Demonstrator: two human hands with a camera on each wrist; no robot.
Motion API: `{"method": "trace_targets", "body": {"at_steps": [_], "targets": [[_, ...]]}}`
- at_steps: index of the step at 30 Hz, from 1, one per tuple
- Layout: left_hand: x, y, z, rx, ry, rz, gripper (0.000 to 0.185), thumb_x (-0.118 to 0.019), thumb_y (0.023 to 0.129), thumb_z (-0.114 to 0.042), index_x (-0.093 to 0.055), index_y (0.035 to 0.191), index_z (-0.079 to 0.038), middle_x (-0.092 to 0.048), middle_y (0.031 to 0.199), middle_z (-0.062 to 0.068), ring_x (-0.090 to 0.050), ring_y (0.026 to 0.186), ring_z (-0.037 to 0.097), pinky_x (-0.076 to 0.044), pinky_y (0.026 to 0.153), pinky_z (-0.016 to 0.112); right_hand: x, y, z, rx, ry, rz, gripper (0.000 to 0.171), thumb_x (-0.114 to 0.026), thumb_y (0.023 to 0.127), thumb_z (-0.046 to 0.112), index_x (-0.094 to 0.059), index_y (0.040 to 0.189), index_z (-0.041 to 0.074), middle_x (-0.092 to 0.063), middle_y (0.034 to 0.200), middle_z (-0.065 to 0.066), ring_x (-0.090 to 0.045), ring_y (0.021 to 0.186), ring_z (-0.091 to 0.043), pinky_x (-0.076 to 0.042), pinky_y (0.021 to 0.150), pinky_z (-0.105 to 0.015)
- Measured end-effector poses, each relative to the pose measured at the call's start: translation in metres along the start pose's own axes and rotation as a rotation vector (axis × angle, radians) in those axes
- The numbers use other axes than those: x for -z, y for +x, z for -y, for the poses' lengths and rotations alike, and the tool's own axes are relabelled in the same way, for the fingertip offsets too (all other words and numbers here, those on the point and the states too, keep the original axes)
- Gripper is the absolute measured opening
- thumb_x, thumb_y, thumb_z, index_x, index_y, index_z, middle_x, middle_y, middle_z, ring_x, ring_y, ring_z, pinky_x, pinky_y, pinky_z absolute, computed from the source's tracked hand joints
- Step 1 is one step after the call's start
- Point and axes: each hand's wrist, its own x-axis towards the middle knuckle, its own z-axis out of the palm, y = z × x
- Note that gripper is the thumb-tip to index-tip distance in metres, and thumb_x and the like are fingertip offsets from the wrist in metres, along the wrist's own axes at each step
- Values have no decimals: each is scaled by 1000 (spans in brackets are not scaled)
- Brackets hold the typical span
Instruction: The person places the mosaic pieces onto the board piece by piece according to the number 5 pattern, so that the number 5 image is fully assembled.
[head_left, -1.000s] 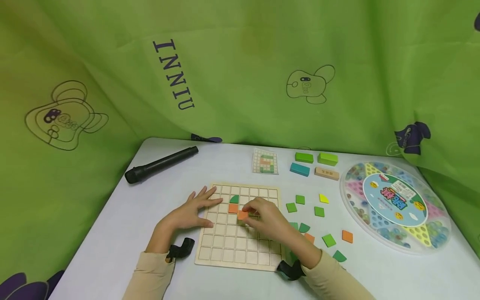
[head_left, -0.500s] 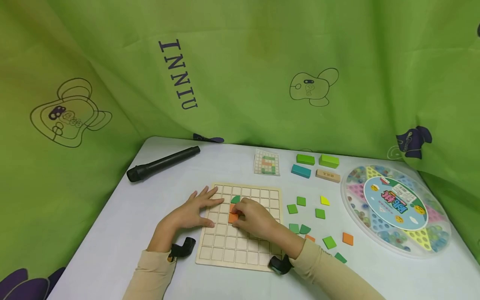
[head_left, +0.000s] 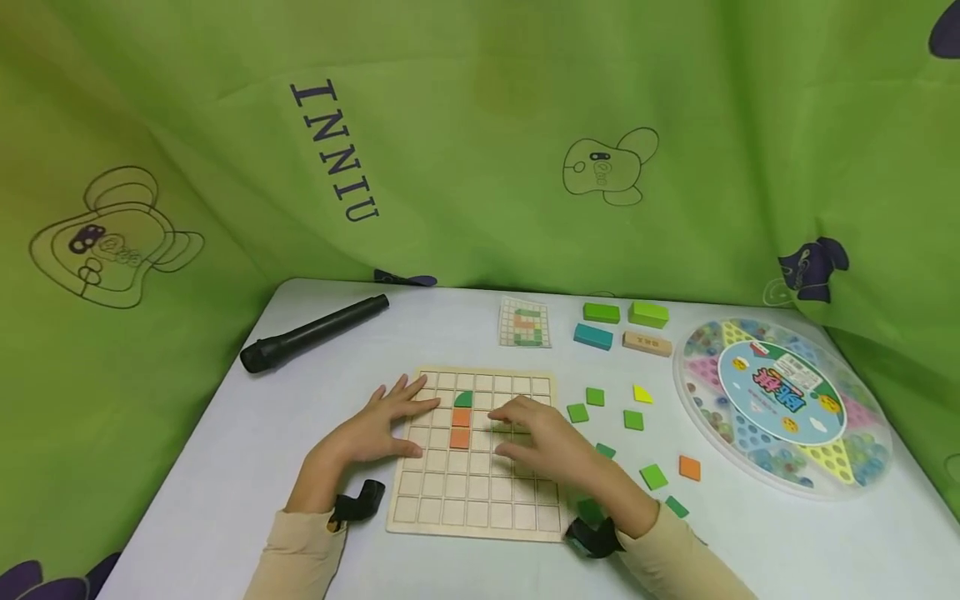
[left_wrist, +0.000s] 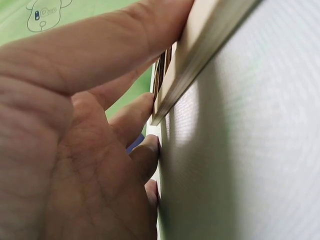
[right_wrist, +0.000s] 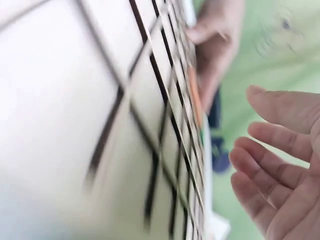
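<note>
A wooden grid board (head_left: 480, 483) lies on the white table. In one column of it sit a green quarter-circle tile (head_left: 464, 400) and, below that, an upper orange square tile (head_left: 461, 417) and a lower orange square tile (head_left: 460, 438). My left hand (head_left: 366, 431) rests spread on the board's left edge, thumb and forefinger on the frame; the left wrist view shows these fingers (left_wrist: 132, 117) against the rim. Above the right half of the board hovers my right hand (head_left: 551, 442), holding nothing. Its thumb and fingers stand apart in the right wrist view.
Several loose green tiles (head_left: 654, 477), a yellow tile (head_left: 642, 393) and an orange tile (head_left: 689, 468) lie right of the board. Behind are a printed grid card (head_left: 524, 323), several wooden blocks (head_left: 594, 337) and a black microphone (head_left: 315, 333). A round marble game box (head_left: 783, 408) sits far right.
My right hand set the orange square tile down below the other orange one, released it and moved back to the right. The left hand has stayed on the board's edge.
</note>
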Motion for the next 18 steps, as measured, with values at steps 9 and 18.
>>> {"method": "trace_targets", "body": {"at_steps": [9, 18], "targets": [[6, 2, -3, -5, -7, -6, 75, -78, 74, -27, -47, 141, -18, -16, 159, 11, 0, 146, 38, 5, 116, 57, 42, -84, -45, -215, 12, -135, 36, -72, 83, 15, -64, 118, 11, -64, 114, 3, -66, 94, -16, -56, 80, -34], [0, 3, 2, -1, -26, 11, 75, -78, 74, -29, -46, 142, -18, -16, 159, 11, 0, 146, 38, 5, 116, 58, 44, -123, -72, -242, -27, -105, 27, -73, 82, 12, -67, 107, 23, -64, 106, 14, -60, 93, -3, -53, 81, -25]]}}
